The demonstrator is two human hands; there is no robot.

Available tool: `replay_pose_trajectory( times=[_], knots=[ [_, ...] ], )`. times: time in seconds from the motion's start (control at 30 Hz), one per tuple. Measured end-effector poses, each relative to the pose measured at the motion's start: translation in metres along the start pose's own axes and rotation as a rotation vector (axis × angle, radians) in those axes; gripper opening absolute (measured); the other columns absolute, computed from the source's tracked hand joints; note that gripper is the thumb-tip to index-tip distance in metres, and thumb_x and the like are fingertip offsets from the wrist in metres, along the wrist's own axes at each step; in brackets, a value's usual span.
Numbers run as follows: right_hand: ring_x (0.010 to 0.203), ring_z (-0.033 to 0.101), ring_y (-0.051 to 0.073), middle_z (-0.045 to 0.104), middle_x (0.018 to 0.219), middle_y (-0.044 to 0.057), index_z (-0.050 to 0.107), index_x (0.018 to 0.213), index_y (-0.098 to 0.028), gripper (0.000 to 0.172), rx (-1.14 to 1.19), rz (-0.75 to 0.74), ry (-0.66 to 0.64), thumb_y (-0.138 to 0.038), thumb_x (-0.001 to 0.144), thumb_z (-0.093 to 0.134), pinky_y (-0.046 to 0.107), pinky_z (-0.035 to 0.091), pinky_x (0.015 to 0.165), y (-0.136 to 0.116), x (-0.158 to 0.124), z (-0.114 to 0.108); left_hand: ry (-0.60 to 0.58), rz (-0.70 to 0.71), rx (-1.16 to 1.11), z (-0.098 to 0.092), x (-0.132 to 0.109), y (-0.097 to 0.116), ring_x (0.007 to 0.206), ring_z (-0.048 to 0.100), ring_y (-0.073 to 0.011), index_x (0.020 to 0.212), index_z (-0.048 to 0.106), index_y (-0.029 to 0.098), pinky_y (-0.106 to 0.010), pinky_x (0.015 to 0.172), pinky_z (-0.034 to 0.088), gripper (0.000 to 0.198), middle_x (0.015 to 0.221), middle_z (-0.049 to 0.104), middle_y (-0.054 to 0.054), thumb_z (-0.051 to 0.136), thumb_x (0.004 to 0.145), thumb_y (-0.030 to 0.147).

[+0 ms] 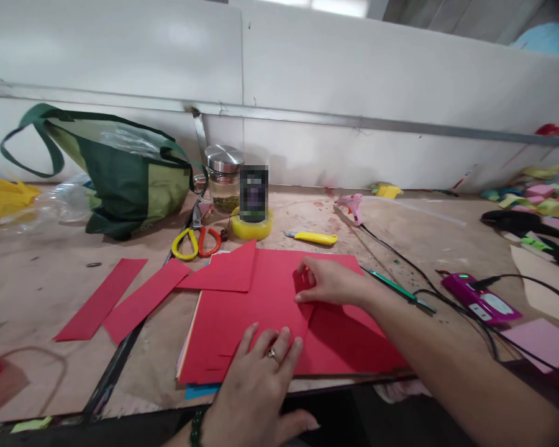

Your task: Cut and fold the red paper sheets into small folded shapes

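Left hand is lying flat, fingers spread, pressing the near edge of the red sheet at bench centre. Right hand is pinching a flap of the same sheet, fingers closed on it. Red strips are lying at 9 o'clock of the sheet. Scissors at 11, yellow tape roll and yellow cutter at 12, pink glue gun at 1. Dark container is sitting on the roll, label blurred, unreadable.

Bright, even overhead light; soft shadows, wide-angle bending, blurred edges.
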State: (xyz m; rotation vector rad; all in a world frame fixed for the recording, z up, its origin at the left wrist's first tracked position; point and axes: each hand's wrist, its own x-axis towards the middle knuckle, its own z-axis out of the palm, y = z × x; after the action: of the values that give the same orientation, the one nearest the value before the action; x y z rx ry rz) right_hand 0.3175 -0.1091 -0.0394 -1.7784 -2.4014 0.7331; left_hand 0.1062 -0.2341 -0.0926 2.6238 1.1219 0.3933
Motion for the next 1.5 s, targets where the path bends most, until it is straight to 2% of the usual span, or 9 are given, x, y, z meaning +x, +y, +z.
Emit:
replay_pose_trajectory(
  times=[0.23, 0.3, 0.47, 0.6, 0.77, 0.97, 1.2, 1.43, 1.5],
  knots=[
    [0.066, 0.057, 0.015, 0.063, 0.074, 0.000, 0.058, 0.100, -0.017, 0.043, 0.110, -0.025, -0.004, -0.050, 0.076, 0.068, 0.023, 0.038, 0.056, 0.014, 0.003, -0.007, 0.009, 0.022, 0.064, 0.004, 0.001, 0.003, 0.123, 0.048, -0.0344, 0.141, 0.041, 0.017, -0.057, 0.109, 0.025, 0.085, 0.136, 0.054, -0.017, 0.048, 0.078, 0.073],
    [0.068, 0.058, 0.016, 0.064, 0.078, 0.001, 0.056, 0.111, -0.017, 0.053, 0.127, -0.009, 0.009, -0.057, 0.077, 0.065, 0.024, 0.039, 0.057, 0.011, -0.009, -0.004, 0.008, 0.014, 0.056, 0.003, 0.004, 0.005, 0.122, 0.048, -0.0343, 0.142, 0.039, 0.017, -0.056, 0.109, 0.025, 0.088, 0.134, 0.055, -0.016, 0.054, 0.076, 0.073],
    [0.083, 0.061, 0.022, 0.066, 0.100, 0.005, 0.045, 0.136, -0.025, 0.092, 0.036, -0.053, 0.087, -0.059, 0.058, 0.080, 0.028, 0.042, 0.069, 0.002, -0.038, 0.013, -0.038, -0.009, 0.070, -0.009, 0.012, 0.010, 0.116, 0.052, -0.0340, 0.139, 0.044, 0.017, -0.056, 0.108, 0.027, 0.089, 0.127, 0.059, -0.015, 0.063, 0.070, 0.071],
    [0.076, 0.060, 0.019, 0.065, 0.089, 0.002, 0.050, 0.133, -0.024, 0.077, 0.038, 0.017, 0.111, -0.053, 0.067, 0.076, 0.026, 0.040, 0.062, 0.014, -0.037, 0.012, -0.073, -0.009, 0.113, -0.014, 0.017, 0.014, 0.116, 0.053, -0.0346, 0.135, 0.049, 0.013, -0.057, 0.108, 0.029, 0.086, 0.125, 0.060, -0.018, 0.066, 0.070, 0.067],
    [0.064, 0.056, 0.016, 0.062, 0.073, -0.001, 0.057, 0.122, -0.020, 0.060, 0.065, 0.032, 0.113, -0.043, 0.070, 0.075, 0.024, 0.036, 0.054, 0.029, -0.027, -0.004, -0.042, 0.014, 0.088, -0.010, 0.016, 0.013, 0.129, 0.043, -0.0362, 0.136, 0.047, 0.013, -0.057, 0.110, 0.027, 0.089, 0.144, 0.045, -0.020, 0.062, 0.071, 0.071],
    [0.063, 0.057, 0.014, 0.064, 0.068, 0.001, 0.068, 0.081, -0.018, 0.018, 0.163, -0.040, 0.047, -0.035, 0.081, 0.062, 0.023, 0.039, 0.055, -0.006, -0.029, 0.008, -0.052, -0.046, 0.022, -0.018, 0.019, 0.014, 0.125, 0.045, -0.0355, 0.130, 0.053, 0.018, -0.056, 0.109, 0.029, 0.076, 0.138, 0.052, -0.015, 0.070, 0.070, 0.062],
    [0.038, 0.053, 0.011, 0.058, 0.049, -0.002, 0.066, 0.066, -0.017, 0.024, 0.254, 0.037, -0.187, -0.036, 0.080, 0.063, 0.020, 0.035, 0.038, -0.014, -0.009, 0.021, -0.074, -0.095, 0.003, -0.014, 0.014, 0.013, 0.115, 0.050, -0.0335, 0.137, 0.048, 0.023, -0.054, 0.103, 0.036, 0.072, 0.124, 0.058, -0.012, 0.065, 0.077, 0.058],
    [0.051, 0.053, 0.010, 0.063, 0.059, 0.001, 0.066, 0.067, -0.014, 0.018, 0.129, 0.044, 0.029, -0.029, 0.077, 0.065, 0.020, 0.031, 0.045, -0.016, -0.015, 0.012, -0.045, -0.072, 0.042, 0.006, 0.007, 0.008, 0.121, 0.046, -0.0358, 0.144, 0.038, 0.021, -0.057, 0.109, 0.028, 0.084, 0.131, 0.054, -0.015, 0.062, 0.076, 0.064],
    [0.055, 0.053, 0.010, 0.065, 0.062, 0.000, 0.069, 0.070, -0.016, 0.014, 0.128, -0.002, 0.013, -0.030, 0.073, 0.069, 0.020, 0.032, 0.048, -0.017, -0.023, 0.016, -0.039, -0.082, 0.040, 0.006, 0.006, 0.009, 0.121, 0.046, -0.0356, 0.144, 0.038, 0.022, -0.057, 0.109, 0.027, 0.085, 0.131, 0.055, -0.014, 0.063, 0.075, 0.064]
  ],
)
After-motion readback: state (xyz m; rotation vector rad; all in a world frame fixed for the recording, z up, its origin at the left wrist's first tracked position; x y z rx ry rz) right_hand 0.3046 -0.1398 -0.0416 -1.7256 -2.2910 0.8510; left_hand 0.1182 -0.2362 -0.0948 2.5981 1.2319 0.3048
